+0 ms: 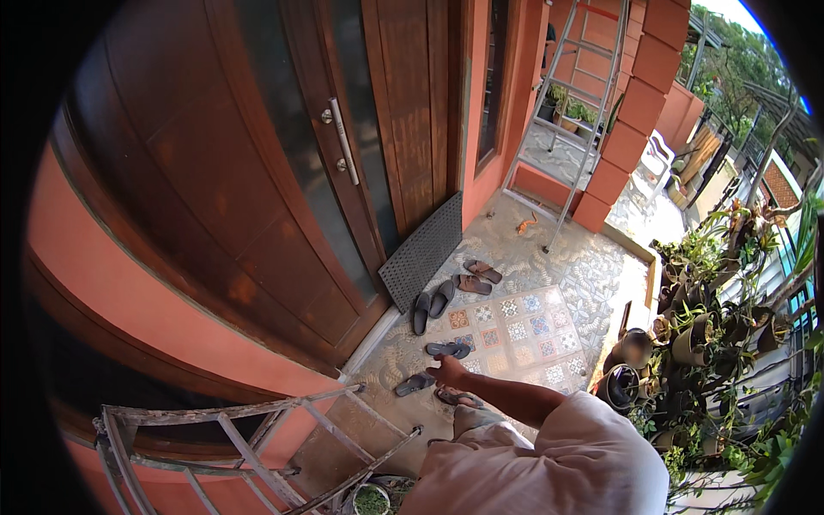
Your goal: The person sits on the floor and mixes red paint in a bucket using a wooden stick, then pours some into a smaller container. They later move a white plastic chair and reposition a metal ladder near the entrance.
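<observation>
My right hand (448, 371) reaches forward from a pale sleeve, its fingers somewhat apart and nothing visible in them. Below it on the paving lie two grey slippers: one slipper (449, 349) just beyond the hand, the other slipper (415, 384) to its left. The hand seems to hover above the ground; whether it touches anything is hard to tell. My feet (457, 396) show partly under my forearm. My left hand is out of sight. Farther ahead stand a pair of dark shoes (421, 314) and a pair of brown sandals (473, 284).
A dark perforated mat (421, 253) leans against the wooden door (215, 172) with its metal handle (342, 142). A worn ladder (249, 446) stands at near left, a metal stepladder (592, 129) at the back. Potted plants (695, 343) line the right; an orange object (527, 224) lies ahead.
</observation>
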A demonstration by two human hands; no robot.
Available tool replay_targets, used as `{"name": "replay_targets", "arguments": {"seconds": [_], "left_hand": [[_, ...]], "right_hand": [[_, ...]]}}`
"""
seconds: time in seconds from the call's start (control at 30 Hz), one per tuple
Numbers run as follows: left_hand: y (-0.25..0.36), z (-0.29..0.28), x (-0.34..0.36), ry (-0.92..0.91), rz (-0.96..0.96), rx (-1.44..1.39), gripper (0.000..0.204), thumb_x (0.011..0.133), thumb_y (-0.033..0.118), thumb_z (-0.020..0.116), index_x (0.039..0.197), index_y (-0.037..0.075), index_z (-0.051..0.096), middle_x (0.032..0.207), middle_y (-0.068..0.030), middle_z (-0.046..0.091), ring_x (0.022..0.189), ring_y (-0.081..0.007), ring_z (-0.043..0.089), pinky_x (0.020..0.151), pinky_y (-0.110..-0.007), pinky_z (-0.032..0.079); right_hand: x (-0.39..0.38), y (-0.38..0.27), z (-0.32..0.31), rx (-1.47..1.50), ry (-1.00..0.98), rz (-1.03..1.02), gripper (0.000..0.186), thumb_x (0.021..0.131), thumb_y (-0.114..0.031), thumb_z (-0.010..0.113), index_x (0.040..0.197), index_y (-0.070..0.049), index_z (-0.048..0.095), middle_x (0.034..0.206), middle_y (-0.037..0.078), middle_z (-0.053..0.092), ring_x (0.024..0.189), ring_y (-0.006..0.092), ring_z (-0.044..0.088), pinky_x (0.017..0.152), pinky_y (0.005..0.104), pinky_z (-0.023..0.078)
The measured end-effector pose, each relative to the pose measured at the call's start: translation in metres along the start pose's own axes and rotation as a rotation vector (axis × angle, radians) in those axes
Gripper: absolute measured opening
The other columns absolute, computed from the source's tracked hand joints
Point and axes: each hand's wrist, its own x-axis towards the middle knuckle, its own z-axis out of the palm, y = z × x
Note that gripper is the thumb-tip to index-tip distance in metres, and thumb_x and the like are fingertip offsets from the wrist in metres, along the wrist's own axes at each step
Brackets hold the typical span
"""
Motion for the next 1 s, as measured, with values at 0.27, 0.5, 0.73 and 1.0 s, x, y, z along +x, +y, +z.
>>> {"name": "replay_targets", "arguments": {"seconds": [0.27, 0.5, 0.73, 1.0], "left_hand": [[0.075, 0.086, -0.087, -0.536, -0.218, -0.235, 0.031, 0.101, 0.038, 0.08, 0.108, 0.01, 0.067, 0.075, 0.0013, 0.051, 0.069, -0.0112, 0.049, 0.06, -0.035, 0.04], [0.124, 0.134, -0.162, -0.749, -0.343, -0.269, 0.03, 0.102, 0.037, 0.079, 0.11, 0.011, 0.068, 0.077, 0.001, 0.052, 0.07, -0.0118, 0.05, 0.061, -0.035, 0.041], [0.167, 0.186, -0.236, -0.812, -0.51, -0.268, 0.029, 0.103, 0.037, 0.078, 0.112, 0.012, 0.068, 0.078, 0.0007, 0.053, 0.071, -0.0123, 0.051, 0.063, -0.036, 0.042], [0.186, 0.216, -0.31, -0.868, -0.701, -0.28, 0.028, 0.103, 0.037, 0.077, 0.115, 0.013, 0.068, 0.079, 0.0004, 0.054, 0.072, -0.013, 0.052, 0.064, -0.036, 0.043]], "right_hand": [[-0.057, -0.07, -0.426, 0.902, 0.733, -0.305, 0.067, 0.105, -0.001, 0.061, 0.164, -0.014, 0.031, 0.079, 0.007, 0.062, 0.063, 0.018, 0.062, 0.051, 0.0335, 0.046], [-0.114, -0.206, -0.578, 0.809, 0.799, -0.706, 0.087, 0.107, -0.002, 0.06, 0.178, -0.022, 0.015, 0.082, 0.004, 0.068, 0.061, 0.0116, 0.058, 0.052, 0.0282, 0.049], [-0.09, -0.199, -0.67, 0.845, 0.767, -0.719, 0.086, 0.108, -0.003, 0.06, 0.178, -0.019, 0.015, 0.078, 0.005, 0.068, 0.057, 0.0116, 0.057, 0.047, 0.0286, 0.045], [-0.063, -0.169, -0.751, 0.784, 0.792, -0.67, 0.084, 0.107, -0.004, 0.061, 0.178, -0.016, 0.017, 0.077, 0.006, 0.068, 0.055, 0.0114, 0.057, 0.045, 0.0291, 0.043]]}}
